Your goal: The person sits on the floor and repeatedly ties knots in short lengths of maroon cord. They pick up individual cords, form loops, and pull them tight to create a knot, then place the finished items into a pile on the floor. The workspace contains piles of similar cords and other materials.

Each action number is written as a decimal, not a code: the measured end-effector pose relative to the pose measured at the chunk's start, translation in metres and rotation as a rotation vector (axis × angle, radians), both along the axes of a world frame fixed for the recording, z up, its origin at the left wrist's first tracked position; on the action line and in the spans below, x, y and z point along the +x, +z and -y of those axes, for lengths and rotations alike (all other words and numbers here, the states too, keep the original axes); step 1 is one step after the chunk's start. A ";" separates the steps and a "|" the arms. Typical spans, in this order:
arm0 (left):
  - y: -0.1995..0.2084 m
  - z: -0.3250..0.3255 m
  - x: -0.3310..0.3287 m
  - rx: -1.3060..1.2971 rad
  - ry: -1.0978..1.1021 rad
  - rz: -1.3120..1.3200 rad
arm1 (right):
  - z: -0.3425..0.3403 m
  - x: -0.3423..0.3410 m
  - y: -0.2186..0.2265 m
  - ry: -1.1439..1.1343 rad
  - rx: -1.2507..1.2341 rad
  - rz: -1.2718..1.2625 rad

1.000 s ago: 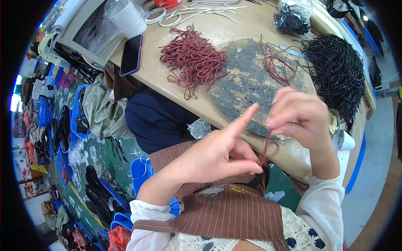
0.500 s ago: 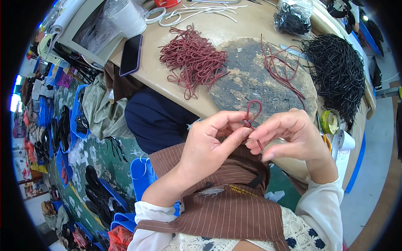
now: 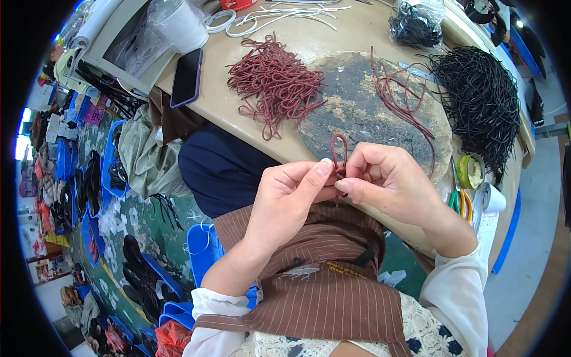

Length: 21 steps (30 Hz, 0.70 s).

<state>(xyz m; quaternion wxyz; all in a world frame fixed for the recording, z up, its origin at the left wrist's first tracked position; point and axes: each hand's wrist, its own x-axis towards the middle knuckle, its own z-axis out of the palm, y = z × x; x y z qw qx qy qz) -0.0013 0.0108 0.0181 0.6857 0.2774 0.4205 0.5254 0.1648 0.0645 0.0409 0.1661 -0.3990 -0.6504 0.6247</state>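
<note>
A dark red cord (image 3: 339,144) is pinched between my two hands, with a narrow loop standing up above the fingertips. My left hand (image 3: 289,199) grips it from the left, thumb and fingers pressed together. From the right, my right hand (image 3: 389,184) closes thumb and fingers on the cord right beside the left thumb. The knotted part below the loop is mostly covered by the fingers. Beyond the hands lies a worn round grey board (image 3: 357,119), with several loose red cords (image 3: 404,101) across it. A pile of looped red cords (image 3: 273,83) rests at its left.
A large bundle of black cords (image 3: 479,110) lies at the right, near a green tape roll (image 3: 470,172) and scissors with green and orange handles (image 3: 461,202). A phone (image 3: 187,78) lies at the table's left edge. White cords (image 3: 285,21) lie at the back.
My right hand has turned and moved left, its thumb and fingers closing on the cord. The loop has shifted slightly left and down and become narrower.
</note>
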 end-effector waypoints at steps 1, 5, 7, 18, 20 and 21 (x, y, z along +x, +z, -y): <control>-0.004 0.000 0.000 0.004 -0.015 0.001 | 0.000 0.000 0.001 0.008 0.054 0.032; -0.014 0.002 -0.001 -0.009 -0.066 0.028 | 0.001 0.000 0.004 0.022 0.251 0.112; -0.015 0.002 -0.001 -0.037 -0.076 0.076 | 0.001 0.000 0.004 0.019 0.338 0.124; -0.006 0.001 0.000 -0.016 -0.109 0.205 | -0.002 -0.001 0.003 -0.010 0.777 0.038; -0.006 -0.002 0.001 0.016 -0.059 0.135 | -0.002 0.000 -0.008 -0.048 0.769 -0.045; -0.006 -0.003 0.001 0.032 -0.035 0.101 | -0.002 0.001 -0.012 -0.067 0.764 -0.087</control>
